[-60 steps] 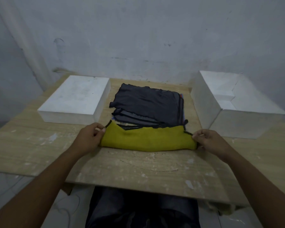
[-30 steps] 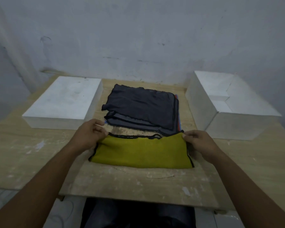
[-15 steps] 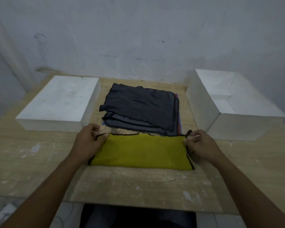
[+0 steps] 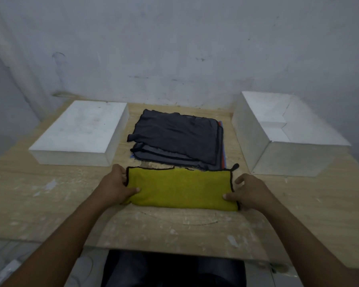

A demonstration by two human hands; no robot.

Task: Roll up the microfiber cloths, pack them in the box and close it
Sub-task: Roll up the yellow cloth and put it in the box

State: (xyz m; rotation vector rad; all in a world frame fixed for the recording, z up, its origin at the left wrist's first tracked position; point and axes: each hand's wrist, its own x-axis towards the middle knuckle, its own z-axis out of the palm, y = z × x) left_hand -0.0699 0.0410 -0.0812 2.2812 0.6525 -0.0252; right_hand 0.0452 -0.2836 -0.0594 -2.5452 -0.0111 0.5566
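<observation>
Yellow cloth (image 4: 180,189) lies folded on the table (image 4: 50,193) just before the dark pile (image 4: 174,139), its left end gripped by the left hand (image 4: 114,187), the right hand (image 4: 251,191) resting its thumb on the right end, its fingers' hold impossible to tell.

Both forearms reach forward, left hand (image 4: 116,185) and right hand (image 4: 250,191) pinching the yellow cloth (image 4: 180,189) at its ends.

Near centre, yellow cloth (image 4: 181,188): matt, napped microfibre with black stitched hem. Far centre, dark grey cloths (image 4: 176,139): thinner matt fabric, creased. The tabletop (image 4: 174,228): pale wood-grain board, matt, scratched, flecked white. Left lid (image 4: 81,129) and right box (image 4: 251,139): smooth, matt white, card-like. The wall (image 4: 174,48): rough, scuffed plaster.
</observation>
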